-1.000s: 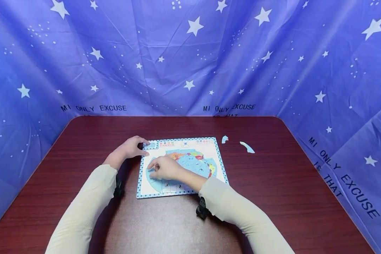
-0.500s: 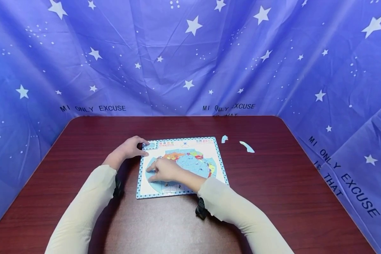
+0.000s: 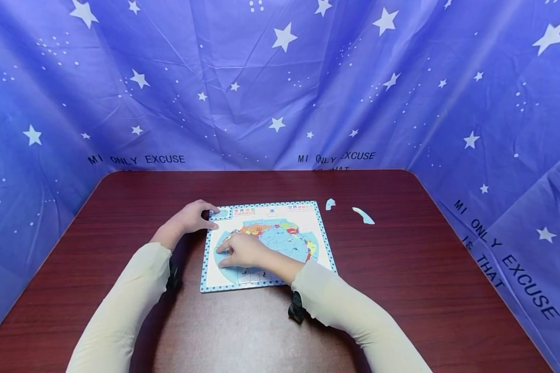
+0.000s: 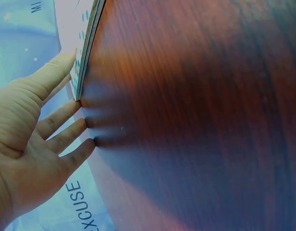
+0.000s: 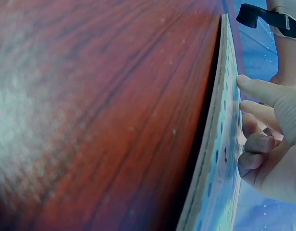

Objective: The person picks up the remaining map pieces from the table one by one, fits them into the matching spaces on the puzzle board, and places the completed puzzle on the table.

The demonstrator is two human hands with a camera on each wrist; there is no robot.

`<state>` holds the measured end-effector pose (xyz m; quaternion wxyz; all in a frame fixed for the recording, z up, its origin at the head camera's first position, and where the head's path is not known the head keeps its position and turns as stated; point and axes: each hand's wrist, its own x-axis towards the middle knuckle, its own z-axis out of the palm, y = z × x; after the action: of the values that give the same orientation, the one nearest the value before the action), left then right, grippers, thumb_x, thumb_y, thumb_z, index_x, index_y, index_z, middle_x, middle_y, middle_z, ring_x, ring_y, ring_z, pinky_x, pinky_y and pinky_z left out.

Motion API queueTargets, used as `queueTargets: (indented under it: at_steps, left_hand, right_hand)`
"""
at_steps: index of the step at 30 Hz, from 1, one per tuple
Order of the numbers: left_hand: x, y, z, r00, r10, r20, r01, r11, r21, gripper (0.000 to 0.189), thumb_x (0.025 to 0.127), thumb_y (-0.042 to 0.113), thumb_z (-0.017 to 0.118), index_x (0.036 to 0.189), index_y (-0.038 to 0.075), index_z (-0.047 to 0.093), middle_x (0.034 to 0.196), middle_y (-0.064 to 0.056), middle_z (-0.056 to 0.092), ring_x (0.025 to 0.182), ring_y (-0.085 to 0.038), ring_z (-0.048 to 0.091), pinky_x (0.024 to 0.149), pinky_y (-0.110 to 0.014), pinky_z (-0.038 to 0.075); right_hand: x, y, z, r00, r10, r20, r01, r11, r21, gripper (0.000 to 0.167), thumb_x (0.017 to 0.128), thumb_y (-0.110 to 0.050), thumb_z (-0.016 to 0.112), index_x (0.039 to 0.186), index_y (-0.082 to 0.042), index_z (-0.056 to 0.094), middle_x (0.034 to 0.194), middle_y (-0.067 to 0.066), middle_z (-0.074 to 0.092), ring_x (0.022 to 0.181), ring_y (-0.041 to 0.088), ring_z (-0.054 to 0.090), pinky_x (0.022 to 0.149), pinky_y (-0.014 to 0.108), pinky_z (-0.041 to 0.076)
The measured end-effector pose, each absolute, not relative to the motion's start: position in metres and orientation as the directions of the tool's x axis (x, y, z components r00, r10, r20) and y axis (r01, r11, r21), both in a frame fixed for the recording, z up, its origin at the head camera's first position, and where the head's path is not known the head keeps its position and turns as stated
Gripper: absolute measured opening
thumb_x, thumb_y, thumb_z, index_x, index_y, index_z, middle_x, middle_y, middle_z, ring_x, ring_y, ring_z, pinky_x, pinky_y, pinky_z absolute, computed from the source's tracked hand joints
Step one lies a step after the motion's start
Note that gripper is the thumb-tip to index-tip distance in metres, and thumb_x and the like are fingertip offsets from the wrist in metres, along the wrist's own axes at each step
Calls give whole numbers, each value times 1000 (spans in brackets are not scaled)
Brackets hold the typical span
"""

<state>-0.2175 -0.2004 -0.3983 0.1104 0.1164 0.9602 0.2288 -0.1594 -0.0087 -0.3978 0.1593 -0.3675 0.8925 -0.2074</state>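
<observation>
A world-map puzzle board (image 3: 323, 233) with a dotted blue border lies on the table in the head view. My left hand (image 3: 192, 216) is at its upper left corner, thumb on the border; in the left wrist view the spread fingers (image 4: 66, 139) reach past the board's edge. My right hand (image 3: 245, 251) rests over the left part of the map. The right wrist view shows the thumb and index finger extended onto the board's face, the other fingers (image 5: 258, 144) bent. No loose piece shows between them. The map beneath the palm is hidden.
Two loose puzzle pieces lie right of the board: a small blue one (image 3: 330, 204) and a longer curved one (image 3: 363, 215). The dark red table (image 3: 429, 269) extends around them. A blue star-printed curtain (image 3: 242, 103) stands behind and at both sides.
My right hand's raised, bent fingers have lowered and straightened onto the left side of the map, then stayed there. The left hand and the two loose pieces have not moved.
</observation>
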Motion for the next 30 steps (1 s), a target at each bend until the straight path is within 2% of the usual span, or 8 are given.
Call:
queueTargets:
  at_steps: [5,10,12,15,24,26,28,30]
  left_hand:
    - [-218,-201,-399,-946,289,-150,189,863,469,47,82,23,72,122,2,59,135,-26,44,121,-39,44,103,-53,37]
    - [-217,-202,-398,-944,295,-150,194,860,473,47,82,23,72,122,2,60,135,-26,44,122,-40,43,103,-53,37]
    - [-217,-202,-397,-943,297,-152,195,860,472,47,82,23,72,122,2,60,135,-26,44,123,-40,43,102,-54,37]
    - [-218,-203,-397,-941,301,-152,199,860,470,47,82,23,72,122,3,59,135,-26,44,124,-41,42,102,-54,37]
    - [-220,-203,-400,-943,292,-159,188,863,469,47,82,24,72,122,4,60,136,-25,44,124,-40,42,103,-53,36]
    - [-219,-203,-400,-942,296,-158,193,862,468,46,82,24,72,122,4,60,136,-25,44,124,-40,42,103,-53,36]
    - [-219,-203,-399,-941,301,-157,197,861,469,46,82,23,72,122,4,60,135,-25,44,124,-40,42,103,-53,36]
    - [-219,-203,-398,-940,303,-156,199,859,472,46,82,23,72,122,4,60,136,-26,44,124,-40,42,103,-53,36]
  right_hand:
    - [-158,-9,-396,-685,-716,-136,-580,648,-494,34,82,-32,72,112,-16,70,51,-7,45,44,3,30,48,18,30]
    - [-160,-10,-396,-670,-733,-119,-599,628,-496,32,83,-30,71,112,-17,70,51,-9,44,43,2,33,73,18,46]
    - [-161,-11,-398,-660,-743,-114,-612,619,-492,34,83,-31,71,114,-19,69,48,-10,41,41,1,32,67,17,47]
    - [-162,-13,-400,-645,-756,-114,-635,613,-471,36,84,-34,69,117,-21,67,45,-10,36,40,1,26,44,17,31]
    - [-163,-16,-399,-654,-742,-149,-629,643,-438,37,84,-37,69,117,-21,68,48,-9,32,46,5,19,44,19,20]
    - [-163,-16,-398,-647,-748,-146,-640,637,-430,38,84,-37,69,118,-21,67,54,-10,49,47,1,28,51,14,34]
    - [-163,-16,-398,-638,-757,-142,-652,629,-423,39,84,-36,68,120,-22,65,68,-9,64,51,-1,40,72,15,47]
    - [-164,-17,-397,-629,-764,-142,-666,624,-409,41,85,-37,67,123,-22,63,87,-6,71,62,-2,53,94,23,46]
